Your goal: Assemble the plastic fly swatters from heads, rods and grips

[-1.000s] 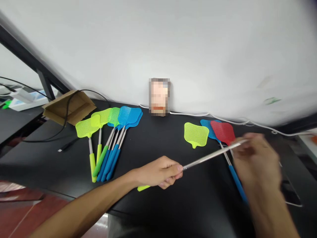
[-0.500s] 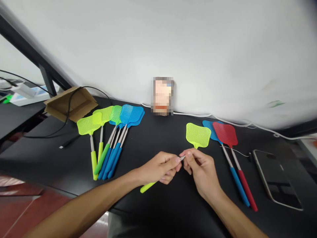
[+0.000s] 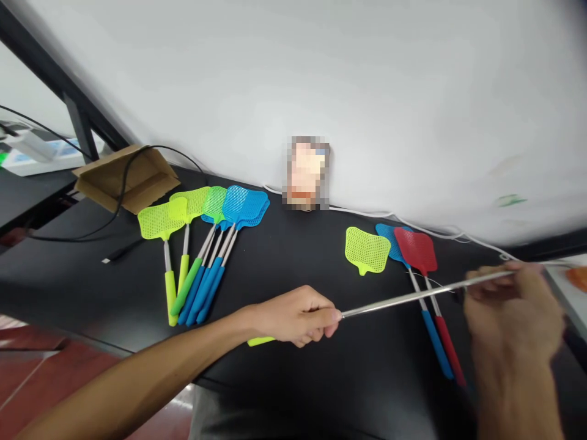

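One thin silver rod (image 3: 398,301) ran from our left hand (image 3: 298,315) to our right hand (image 3: 518,318). Our left fingers (image 3: 315,334) were curled tight around its near end. A bit of yellow-green handle (image 3: 260,341) poked out behind them, and our hand hid the rest. Our right fingers (image 3: 529,284) were bent around the far end, but too blurry for us to see the tip. The rod hid bits of the stems of a red swatter (image 3: 416,249) and a blue swatter (image 3: 389,242). One loose yellow-green head (image 3: 367,249) lay on the black table (image 3: 302,256) nearby.

Hands (image 3: 298,316) grip metal rod (image 3: 389,304) between them; yellow-green swatter head (image 3: 367,249) on black table (image 3: 298,256)
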A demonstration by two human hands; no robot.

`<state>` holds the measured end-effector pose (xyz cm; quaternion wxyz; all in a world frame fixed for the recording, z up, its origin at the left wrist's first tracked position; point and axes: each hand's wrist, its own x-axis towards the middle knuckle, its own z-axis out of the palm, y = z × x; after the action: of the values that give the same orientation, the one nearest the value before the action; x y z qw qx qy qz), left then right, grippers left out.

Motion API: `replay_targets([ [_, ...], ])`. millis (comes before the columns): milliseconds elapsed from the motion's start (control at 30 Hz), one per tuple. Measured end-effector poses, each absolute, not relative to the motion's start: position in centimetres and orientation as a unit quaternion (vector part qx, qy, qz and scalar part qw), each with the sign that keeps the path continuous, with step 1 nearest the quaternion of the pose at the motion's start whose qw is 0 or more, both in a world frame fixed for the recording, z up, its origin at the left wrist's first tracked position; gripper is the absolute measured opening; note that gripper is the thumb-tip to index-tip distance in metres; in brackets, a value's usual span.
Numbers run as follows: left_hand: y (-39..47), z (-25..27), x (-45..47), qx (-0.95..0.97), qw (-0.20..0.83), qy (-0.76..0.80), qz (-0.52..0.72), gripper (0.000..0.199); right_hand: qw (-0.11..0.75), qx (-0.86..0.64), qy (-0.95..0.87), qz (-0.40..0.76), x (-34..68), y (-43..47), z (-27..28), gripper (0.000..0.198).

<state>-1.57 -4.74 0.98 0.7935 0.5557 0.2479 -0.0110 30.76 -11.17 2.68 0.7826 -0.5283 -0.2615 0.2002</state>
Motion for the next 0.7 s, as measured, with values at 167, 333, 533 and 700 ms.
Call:
replay_targets([
  [167,-5.1,0.1,-1.3,0.485,0.835,0.243,0.09,0.051,0.658,-0.55,-0.323,0.4,18.9,-11.0,0.1,0.024],
  [333,-5.3,-0.2,-1.2,0.481,0.832,0.243,0.132,0.048,0.554,-0.53,-0.43,0.477,15.2,-11.9,-0.9,0.027],
  [533,-4.6,-0.2,-0.9,0.425,0.85,0.251,0.185,0.038,0.457,-0.67,-0.512,0.283,21.1,-10.9,0.9,0.041],
  [700,-3.8,0.4,-1.4,0.4,0.836,0.262,0.268,0.024,0.274,-0.811,-0.516,0.029,23.4,-10.3,0.5,0.05],
])
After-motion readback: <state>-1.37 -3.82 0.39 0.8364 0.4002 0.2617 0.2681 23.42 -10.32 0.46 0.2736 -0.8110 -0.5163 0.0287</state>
